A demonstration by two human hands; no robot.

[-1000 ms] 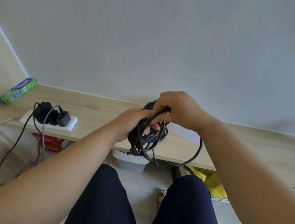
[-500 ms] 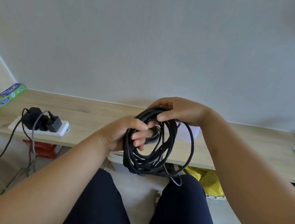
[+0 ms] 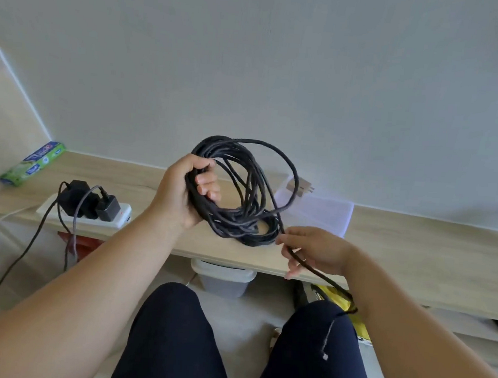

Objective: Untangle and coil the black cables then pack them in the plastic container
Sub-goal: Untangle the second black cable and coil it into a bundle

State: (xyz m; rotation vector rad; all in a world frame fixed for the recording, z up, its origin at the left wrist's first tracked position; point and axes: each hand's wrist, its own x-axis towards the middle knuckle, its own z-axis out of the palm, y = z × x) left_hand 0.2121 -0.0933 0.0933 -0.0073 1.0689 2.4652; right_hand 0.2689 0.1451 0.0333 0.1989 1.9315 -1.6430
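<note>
A coil of black cable (image 3: 241, 218) hangs in several loops above the wooden shelf. My left hand (image 3: 182, 194) grips the coil at its left side, fingers curled round the bundle. One loose strand runs off the coil down to the right, and my right hand (image 3: 316, 249) holds it between the fingers just below the coil. The strand's free end (image 3: 325, 356) dangles over my right thigh. A clear plastic container (image 3: 326, 214) lies flat on the shelf behind the coil, partly hidden by it.
A white power strip (image 3: 114, 218) with black adapters and trailing cords sits on the shelf (image 3: 415, 255) at left. A green box (image 3: 32, 162) lies at far left. A white tub (image 3: 223, 277) and a yellow bag (image 3: 340, 299) sit under the shelf.
My right hand left the top of the coil and dropped lower right, drawing out one strand. The coil has opened into wider loops and my left hand has raised it.
</note>
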